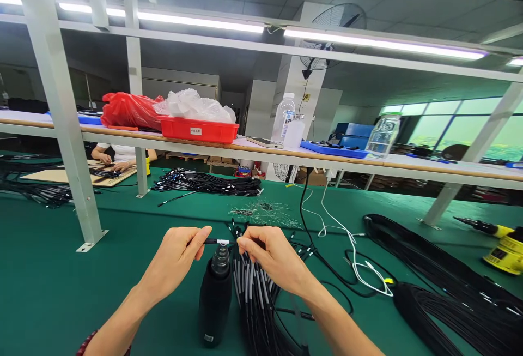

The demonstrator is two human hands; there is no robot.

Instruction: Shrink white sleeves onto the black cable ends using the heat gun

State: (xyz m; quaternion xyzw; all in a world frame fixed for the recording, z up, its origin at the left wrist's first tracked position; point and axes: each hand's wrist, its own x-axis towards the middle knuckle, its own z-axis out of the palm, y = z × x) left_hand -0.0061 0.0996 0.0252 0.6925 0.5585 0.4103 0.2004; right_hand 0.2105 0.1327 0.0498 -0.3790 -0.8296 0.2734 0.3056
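You pinch a thin black cable point(216, 241) with a white band point(223, 242) on it, right above a black bottle point(215, 304). Your left hand point(171, 258) and your right hand point(273, 255) each have a tight grip on it, one on each side of the band. Just beside the bottle lies a thick bunch of black cables point(255, 304) with grey ends on the green bench point(41, 290). That bunch looks done so far — the big black cable coils point(433, 312) at your right seem left to do.
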